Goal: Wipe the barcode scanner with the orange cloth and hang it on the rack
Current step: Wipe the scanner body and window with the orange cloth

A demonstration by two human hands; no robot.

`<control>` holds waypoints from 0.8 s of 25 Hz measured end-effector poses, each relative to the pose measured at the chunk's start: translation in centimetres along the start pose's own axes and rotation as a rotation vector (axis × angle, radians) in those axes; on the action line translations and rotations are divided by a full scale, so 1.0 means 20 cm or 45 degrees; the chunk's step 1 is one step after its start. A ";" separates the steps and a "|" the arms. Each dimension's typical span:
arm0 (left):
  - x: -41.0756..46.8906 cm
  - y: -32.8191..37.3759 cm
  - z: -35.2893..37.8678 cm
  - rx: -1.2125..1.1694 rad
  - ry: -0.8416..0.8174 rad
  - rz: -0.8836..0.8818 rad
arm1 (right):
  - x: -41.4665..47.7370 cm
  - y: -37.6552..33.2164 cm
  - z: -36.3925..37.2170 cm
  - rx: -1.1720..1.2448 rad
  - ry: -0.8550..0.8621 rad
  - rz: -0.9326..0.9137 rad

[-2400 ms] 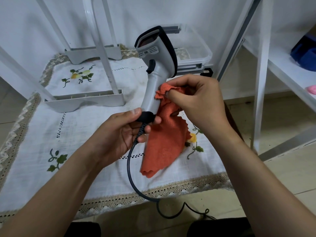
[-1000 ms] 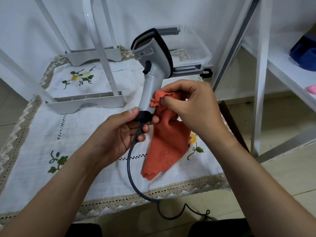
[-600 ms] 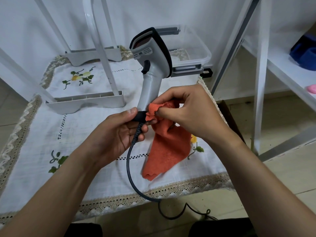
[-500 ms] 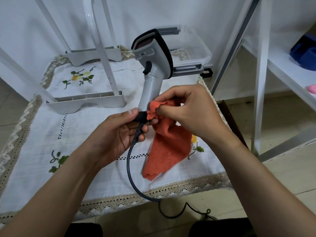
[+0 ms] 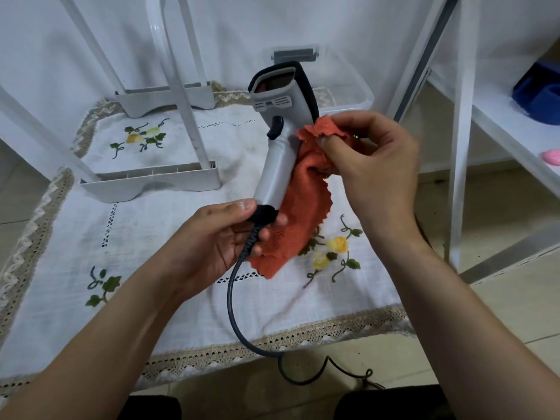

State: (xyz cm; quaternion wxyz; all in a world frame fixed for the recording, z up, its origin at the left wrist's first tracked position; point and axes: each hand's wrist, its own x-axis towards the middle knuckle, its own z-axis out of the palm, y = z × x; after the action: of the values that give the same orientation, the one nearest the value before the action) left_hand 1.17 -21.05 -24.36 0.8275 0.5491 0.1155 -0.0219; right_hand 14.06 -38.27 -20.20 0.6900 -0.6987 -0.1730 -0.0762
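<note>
A clear plastic box (image 5: 345, 86) with a grey latch is seen behind the barcode scanner (image 5: 277, 165); its contents cannot be made out. The scanner is held upright above the tablecloth (image 5: 145, 237), and its black base collar is pinched between the thumb and curled fingers of the left hand (image 5: 212, 241). A bunched corner of the orange cloth (image 5: 303, 207) is pinched by the right hand (image 5: 375, 171) and pressed against the handle just under the head. Half a second ago it was pressed low on the handle, beside the left thumb. The cloth is nubbly, with zigzag-cut edges. The scanner's body is smooth grey plastic, rimmed in black, and a dark cable (image 5: 230, 301) is looped past the lace-trimmed table edge. The white rack (image 5: 185, 110) is stood on the embroidered cloth to the left.
</note>
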 end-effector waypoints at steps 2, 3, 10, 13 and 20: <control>0.00 0.00 0.01 0.023 -0.030 -0.002 | -0.01 0.02 0.02 -0.098 0.000 -0.093; -0.01 0.00 0.01 0.041 -0.036 0.001 | -0.02 0.02 0.03 -0.138 -0.009 -0.141; -0.01 -0.01 0.02 0.199 0.040 0.031 | -0.04 0.04 0.07 -0.220 -0.165 -0.103; -0.01 -0.01 0.01 0.182 0.060 0.046 | -0.05 0.03 0.07 -0.211 -0.244 -0.039; -0.02 0.01 -0.01 0.126 0.156 0.057 | -0.09 0.03 0.09 -0.316 -0.464 -0.029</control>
State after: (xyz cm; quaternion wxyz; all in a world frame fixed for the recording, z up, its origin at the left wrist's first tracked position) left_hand 0.88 -20.87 -24.17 0.7909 0.5921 0.1524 0.0246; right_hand 12.35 -36.69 -21.36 0.5552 -0.7784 -0.2920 0.0229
